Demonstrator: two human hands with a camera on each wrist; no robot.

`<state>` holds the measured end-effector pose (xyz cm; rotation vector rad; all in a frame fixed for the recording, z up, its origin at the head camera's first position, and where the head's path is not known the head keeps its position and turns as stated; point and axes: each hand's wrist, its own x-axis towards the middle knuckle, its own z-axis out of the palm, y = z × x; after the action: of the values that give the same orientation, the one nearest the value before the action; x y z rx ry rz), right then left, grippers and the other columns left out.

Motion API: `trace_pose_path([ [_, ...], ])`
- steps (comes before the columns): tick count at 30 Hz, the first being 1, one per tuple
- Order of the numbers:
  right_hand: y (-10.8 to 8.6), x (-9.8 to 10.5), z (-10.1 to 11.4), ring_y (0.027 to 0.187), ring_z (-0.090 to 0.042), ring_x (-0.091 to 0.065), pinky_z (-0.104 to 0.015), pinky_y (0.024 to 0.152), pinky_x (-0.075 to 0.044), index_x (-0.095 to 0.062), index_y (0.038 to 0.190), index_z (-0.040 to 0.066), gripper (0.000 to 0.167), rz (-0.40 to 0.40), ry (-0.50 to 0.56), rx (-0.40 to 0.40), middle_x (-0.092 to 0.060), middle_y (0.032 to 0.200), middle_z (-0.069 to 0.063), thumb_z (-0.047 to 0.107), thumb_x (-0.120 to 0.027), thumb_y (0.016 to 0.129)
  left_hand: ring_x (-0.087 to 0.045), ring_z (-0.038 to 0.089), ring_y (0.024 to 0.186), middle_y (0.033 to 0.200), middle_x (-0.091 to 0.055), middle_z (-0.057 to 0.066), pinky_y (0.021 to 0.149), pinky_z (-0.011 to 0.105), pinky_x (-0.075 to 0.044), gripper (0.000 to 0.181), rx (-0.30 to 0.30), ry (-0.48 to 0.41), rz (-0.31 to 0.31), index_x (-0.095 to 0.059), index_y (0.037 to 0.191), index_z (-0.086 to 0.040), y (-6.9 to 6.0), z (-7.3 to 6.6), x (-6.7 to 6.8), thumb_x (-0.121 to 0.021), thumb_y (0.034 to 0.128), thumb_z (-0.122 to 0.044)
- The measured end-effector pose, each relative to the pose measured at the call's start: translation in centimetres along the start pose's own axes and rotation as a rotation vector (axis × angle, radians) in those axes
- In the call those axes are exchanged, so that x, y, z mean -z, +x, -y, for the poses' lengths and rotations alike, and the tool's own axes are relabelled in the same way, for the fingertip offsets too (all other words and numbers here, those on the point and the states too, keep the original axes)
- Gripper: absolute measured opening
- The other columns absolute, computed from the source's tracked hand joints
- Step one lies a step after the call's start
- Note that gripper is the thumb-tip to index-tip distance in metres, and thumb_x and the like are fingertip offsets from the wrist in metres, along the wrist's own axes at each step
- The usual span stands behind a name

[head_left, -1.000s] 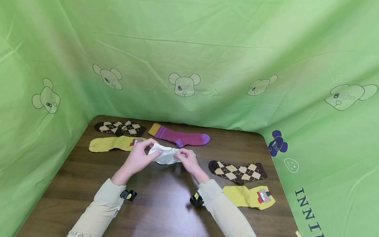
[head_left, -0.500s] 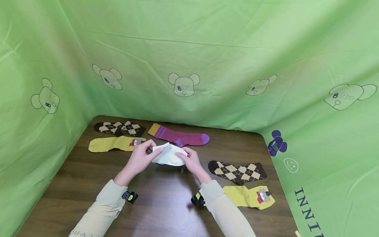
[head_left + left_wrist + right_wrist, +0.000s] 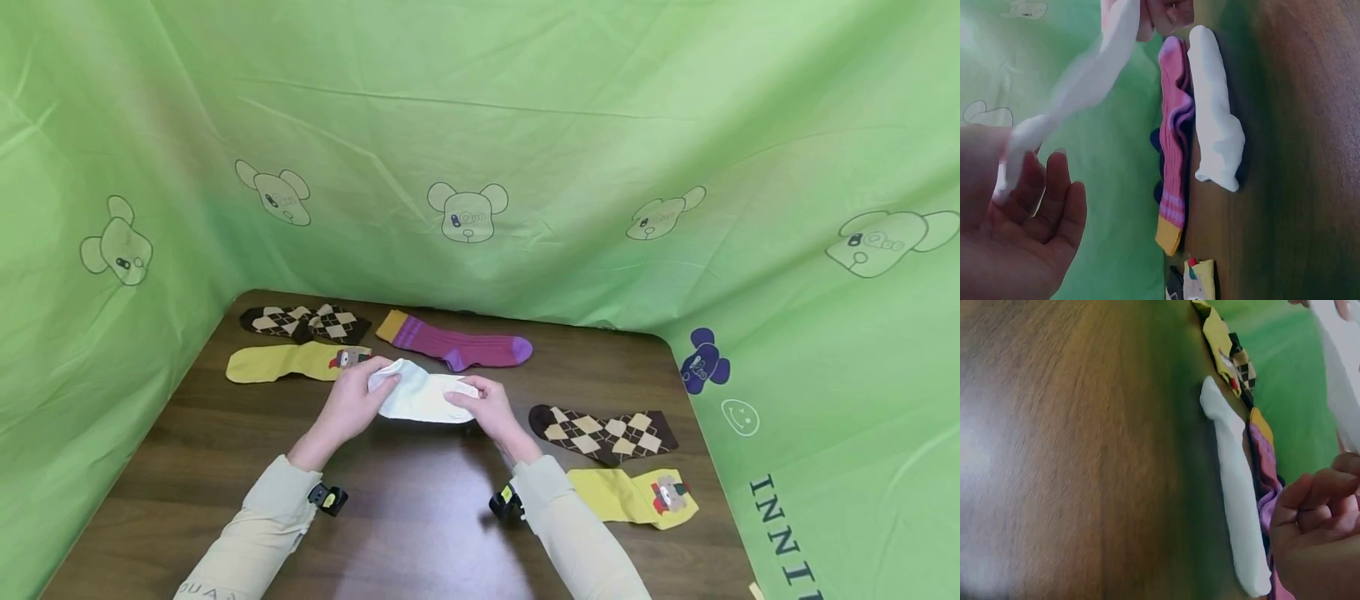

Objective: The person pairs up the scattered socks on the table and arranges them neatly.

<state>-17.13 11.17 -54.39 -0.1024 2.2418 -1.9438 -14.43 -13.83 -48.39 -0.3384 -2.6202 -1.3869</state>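
Note:
A white sock point(image 3: 429, 400) is stretched between my two hands above the table. My left hand point(image 3: 352, 402) pinches its left end with thumb and fingers, and my right hand point(image 3: 495, 410) pinches the other end. In the left wrist view this held sock point(image 3: 1088, 78) looks twisted and slightly blurred. A second white sock point(image 3: 1215, 112) lies on the table below, apart from both hands; the right wrist view shows that lying sock point(image 3: 1235, 487) too, while from the head it is hidden. Just beyond it lies a magenta sock point(image 3: 472, 348) with a yellow cuff and purple toe.
At the back left lie a brown argyle sock point(image 3: 303, 323) and a yellow sock point(image 3: 277, 362). Another argyle sock point(image 3: 607, 433) and a second yellow sock point(image 3: 622, 497) are on the right of the wooden table point(image 3: 420, 533). Green printed cloth point(image 3: 465, 125) surrounds the table's back and sides.
The held white sock has gone from bunched up to spread wider and flatter between my hands. My right hand has shifted slightly right. The socks visible on the table have stayed put.

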Motion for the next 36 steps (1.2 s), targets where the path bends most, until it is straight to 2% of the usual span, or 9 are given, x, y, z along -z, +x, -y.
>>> trace_pose_path([
  [1, -0.1, 0.1, -0.1, 0.089, -0.011, -0.060, -0.034, 0.088, -0.050, -0.073, 0.104, 0.001, 0.026, 0.001, -0.026, -0.002, -0.069, 0.094, 0.000, 0.016, -0.083, 0.085, -0.062, 0.024, 0.081, 0.099, -0.071, 0.011, 0.071, 0.041, -0.051, 0.018, 0.016, -0.003, 0.000, -0.071, 0.112, -0.004, 0.0, 0.1, 0.0, -0.068, 0.0977, -0.014],
  [3, -0.3, 0.4, -0.3, 0.090, -0.011, -0.056, -0.035, 0.087, -0.048, -0.073, 0.101, 0.003, 0.026, 0.009, -0.065, -0.024, -0.066, 0.092, 0.002, 0.018, -0.084, 0.084, -0.060, 0.024, 0.080, 0.099, -0.070, 0.012, 0.070, 0.040, -0.050, 0.016, 0.042, -0.009, 0.001, -0.068, 0.112, -0.004, -0.1, 0.3, 0.2, -0.066, 0.0993, -0.014],
  [8, -0.9, 1.0, -1.5, 0.069, -0.009, -0.056, -0.027, 0.066, -0.047, -0.068, 0.085, 0.008, 0.018, 0.091, -0.044, -0.114, -0.064, 0.072, 0.005, 0.014, -0.084, 0.084, -0.059, 0.027, 0.085, 0.104, -0.069, 0.015, 0.074, 0.041, -0.048, 0.015, 0.077, 0.003, -0.012, -0.065, 0.112, -0.003, -0.3, 1.0, 0.2, -0.064, 0.1001, -0.012],
  [11, -1.0, 1.1, -2.0, 0.066, -0.008, -0.061, -0.024, 0.067, -0.051, -0.063, 0.081, 0.009, 0.018, 0.122, 0.017, -0.133, -0.067, 0.070, 0.004, 0.009, -0.081, 0.085, -0.059, 0.028, 0.085, 0.101, -0.069, 0.013, 0.075, 0.043, -0.047, 0.013, 0.075, 0.011, -0.010, -0.066, 0.109, -0.004, -0.5, 1.4, 0.2, -0.065, 0.0991, -0.013],
  [17, -0.7, 1.4, -2.1, 0.073, -0.012, -0.068, -0.032, 0.074, -0.059, -0.061, 0.096, -0.002, 0.013, 0.091, 0.203, -0.151, -0.071, 0.081, -0.002, -0.007, -0.069, 0.087, -0.060, 0.028, 0.089, 0.098, -0.068, 0.012, 0.082, 0.045, -0.048, 0.009, 0.078, 0.022, 0.017, -0.065, 0.103, -0.003, -0.7, 2.1, -0.1, -0.061, 0.0957, -0.005],
  [20, -0.5, 1.6, -2.0, 0.074, -0.012, -0.068, -0.032, 0.075, -0.059, -0.062, 0.104, -0.010, 0.018, 0.056, 0.227, -0.136, -0.071, 0.084, -0.005, -0.011, -0.063, 0.086, -0.057, 0.027, 0.087, 0.095, -0.066, 0.010, 0.080, 0.042, -0.047, 0.012, 0.116, 0.004, 0.035, -0.064, 0.101, -0.004, -0.7, 2.5, -0.5, -0.056, 0.0933, -0.001],
  [23, -0.2, 1.8, -1.9, 0.075, -0.012, -0.067, -0.030, 0.076, -0.058, -0.064, 0.103, -0.012, 0.019, 0.038, 0.238, -0.127, -0.070, 0.084, -0.007, -0.012, -0.058, 0.084, -0.055, 0.026, 0.084, 0.090, -0.063, 0.008, 0.075, 0.039, -0.045, 0.012, 0.155, -0.013, 0.050, -0.064, 0.098, -0.005, -0.7, 2.9, -0.8, -0.053, 0.0943, -0.002],
  [29, 0.2, 2.0, -1.6, 0.080, -0.014, -0.065, -0.030, 0.077, -0.057, -0.060, 0.081, 0.002, 0.015, 0.048, 0.314, -0.153, -0.064, 0.088, -0.007, -0.010, -0.050, 0.082, -0.054, 0.027, 0.084, 0.088, -0.058, 0.009, 0.073, 0.037, -0.042, 0.013, 0.205, -0.040, 0.059, -0.062, 0.096, -0.005, -0.6, 3.5, -1.2, -0.049, 0.0965, -0.003],
  [36, 0.3, 2.4, -1.4, 0.080, -0.016, -0.062, -0.031, 0.077, -0.053, -0.058, 0.085, 0.007, 0.023, 0.066, 0.455, -0.170, -0.065, 0.091, -0.007, -0.008, -0.043, 0.093, -0.053, 0.026, 0.083, 0.087, -0.057, 0.010, 0.073, 0.037, -0.042, 0.015, 0.231, -0.037, 0.081, -0.059, 0.091, -0.005, -0.6, 4.4, -2.1, -0.046, 0.0965, -0.002],
])
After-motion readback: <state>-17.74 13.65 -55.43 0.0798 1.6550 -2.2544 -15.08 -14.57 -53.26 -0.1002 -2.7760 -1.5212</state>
